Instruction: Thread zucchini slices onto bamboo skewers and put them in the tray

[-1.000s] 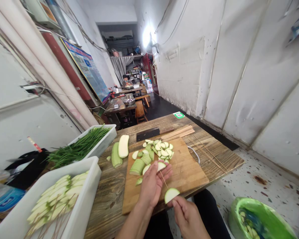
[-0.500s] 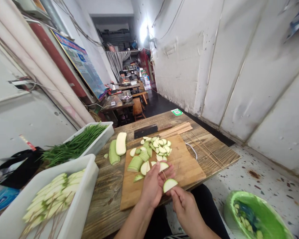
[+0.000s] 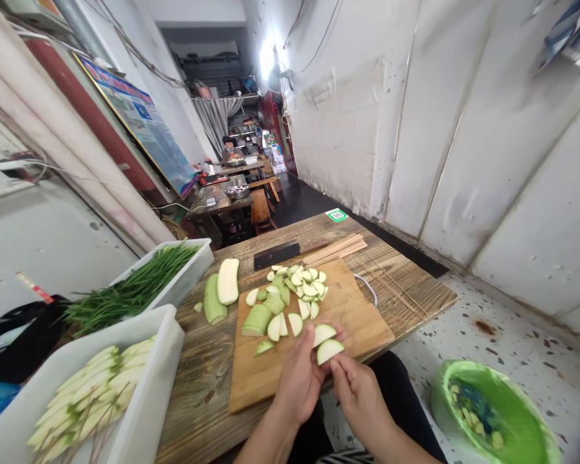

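Note:
My left hand (image 3: 299, 374) is closed around a pale green squash slice (image 3: 323, 333) over the near edge of the wooden cutting board (image 3: 357, 322). My right hand (image 3: 355, 393) pinches a second half-round slice (image 3: 329, 350) threaded on a thin bamboo skewer; the two slices sit close together between my hands. Several cut squash slices (image 3: 294, 290) lie piled on the board, with two squash halves (image 3: 221, 290) to its left.
A cleaver (image 3: 276, 255) and loose bamboo skewers (image 3: 338, 248) lie behind the board. White trays at left hold green chives (image 3: 135, 290) and skewered squash (image 3: 91, 393). A green-lined bin (image 3: 493, 419) stands on the floor at right. A person sits at tables far down the room.
My right hand has pushed its slice up the skewer toward the slice in my left hand, so the gap between them has closed. The view has drifted slightly.

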A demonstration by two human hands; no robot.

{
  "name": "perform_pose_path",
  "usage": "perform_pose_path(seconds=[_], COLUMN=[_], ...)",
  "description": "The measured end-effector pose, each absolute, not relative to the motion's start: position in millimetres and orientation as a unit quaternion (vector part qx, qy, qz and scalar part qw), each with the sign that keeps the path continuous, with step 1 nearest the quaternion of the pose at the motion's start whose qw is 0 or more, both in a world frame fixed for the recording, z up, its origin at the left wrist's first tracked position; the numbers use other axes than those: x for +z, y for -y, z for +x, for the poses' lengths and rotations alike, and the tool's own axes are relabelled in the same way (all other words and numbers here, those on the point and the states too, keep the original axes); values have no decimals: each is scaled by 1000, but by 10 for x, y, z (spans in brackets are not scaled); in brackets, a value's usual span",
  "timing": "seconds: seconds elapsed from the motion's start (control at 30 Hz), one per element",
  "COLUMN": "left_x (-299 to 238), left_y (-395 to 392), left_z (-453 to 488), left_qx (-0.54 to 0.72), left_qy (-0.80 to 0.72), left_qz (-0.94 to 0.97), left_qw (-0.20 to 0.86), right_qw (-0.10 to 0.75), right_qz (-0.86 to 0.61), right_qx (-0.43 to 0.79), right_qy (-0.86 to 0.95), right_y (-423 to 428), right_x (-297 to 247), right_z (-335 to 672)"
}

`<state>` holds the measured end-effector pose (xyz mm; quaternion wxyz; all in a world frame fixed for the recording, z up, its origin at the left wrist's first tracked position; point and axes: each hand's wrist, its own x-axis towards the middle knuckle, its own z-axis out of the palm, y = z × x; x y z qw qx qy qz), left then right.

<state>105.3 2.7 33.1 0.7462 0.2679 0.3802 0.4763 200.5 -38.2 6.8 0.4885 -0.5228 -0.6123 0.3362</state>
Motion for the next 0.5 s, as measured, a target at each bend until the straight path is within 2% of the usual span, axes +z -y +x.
perform_pose_path(seconds=[0.07,0.1,0.2,0.23,0.3,0.4,0.5], left_x=[290,270,227,223,231,263,287], left_y=[-60,-97,-260,-315,-399,-428,-405], left_z=[966,883,518,390,192,116,218], left_qx=[480,490,482,443,341,194,136], left_qy=[-409,-444,-582,-613,-650,-704,-682], left_qz=[319,366,549,600,664,681,719], left_qw=[708,655,357,261,140,53,9], right_qw=[494,498,508,508,506,505,504], right_qz=[-528,-532,-545,-549,-554,-555,-549], right_qx=[318,309,307,317,341,368,376], right_qy=[613,611,592,583,566,548,550], right_y=[373,369,353,347,337,334,344], right_x=[26,2,-67,-87,-126,-169,-179], right_z=[2037,2058,2139,2166,2209,2230,2213])
